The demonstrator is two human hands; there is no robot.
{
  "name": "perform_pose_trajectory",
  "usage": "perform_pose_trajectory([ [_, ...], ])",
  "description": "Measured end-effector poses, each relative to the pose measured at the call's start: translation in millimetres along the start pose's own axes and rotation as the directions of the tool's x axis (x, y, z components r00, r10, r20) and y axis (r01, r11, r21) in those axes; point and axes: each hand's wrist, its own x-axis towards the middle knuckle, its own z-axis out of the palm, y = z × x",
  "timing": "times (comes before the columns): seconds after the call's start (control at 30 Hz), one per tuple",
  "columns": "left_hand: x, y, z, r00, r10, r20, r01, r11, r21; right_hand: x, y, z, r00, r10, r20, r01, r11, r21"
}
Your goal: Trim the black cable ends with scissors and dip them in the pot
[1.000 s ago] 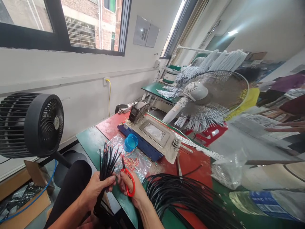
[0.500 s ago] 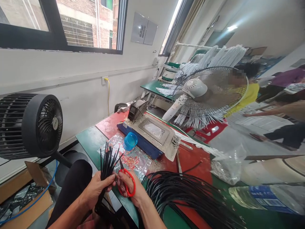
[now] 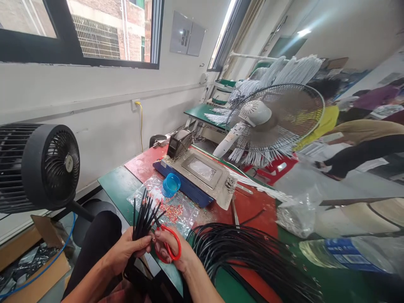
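My left hand (image 3: pixel 131 248) is closed around a bundle of black cables (image 3: pixel 145 214), whose tips fan upward and show some reddish ends. Close against it, my right hand (image 3: pixel 170 246) has its fingers in the loops of red-handled scissors (image 3: pixel 174 240). The scissor blades point up toward the cables and look parted. Behind the bundle, small red and orange cut bits (image 3: pixel 172 212) lie scattered on a clear plastic bag (image 3: pixel 186 219). A blue plastic cup (image 3: pixel 171 185) stands on that bag. Right of my right hand lies a larger heap of black cables (image 3: pixel 240 248).
A blue-sided machine with a grey top (image 3: pixel 202 172) sits on the red mat. A black fan (image 3: pixel 50 166) stands at left, a white fan (image 3: pixel 255 113) beyond the table. At right lie a plastic bottle (image 3: pixel 347 254) and a clear bag (image 3: pixel 296 214). People work in the background.
The scissor blades have tilted to the right and look more parted. The whole view has shifted slightly. A background person at right now bends lower.
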Motion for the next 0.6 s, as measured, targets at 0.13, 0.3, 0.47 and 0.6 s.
perform_pose_trajectory([
  [0.13, -0.3, 2.7, -2.2, 0.998, -0.051, 0.045, 0.052, 0.999, -0.006, -1.2, -1.4, 0.9, 1.000, -0.004, 0.025, 0.005, 0.999, -0.033],
  [0.3, -0.2, 4.4, -4.7, 0.993, -0.084, 0.086, 0.086, 0.996, -0.012, -0.6, -0.7, 1.7, 1.000, 0.015, 0.012, -0.014, 0.998, -0.060],
  [0.47, 1.4, 1.6, -5.0, 0.996, -0.052, 0.075, 0.053, 0.999, -0.008, -3.0, -5.5, 6.1, 1.000, 0.016, -0.004, -0.016, 1.000, -0.027],
  [0.6, 1.1, -2.0, -3.8, 0.998, 0.003, 0.056, -0.003, 1.000, -0.002, -4.4, -7.4, 8.4, 0.999, 0.032, 0.010, -0.031, 0.999, -0.014],
])
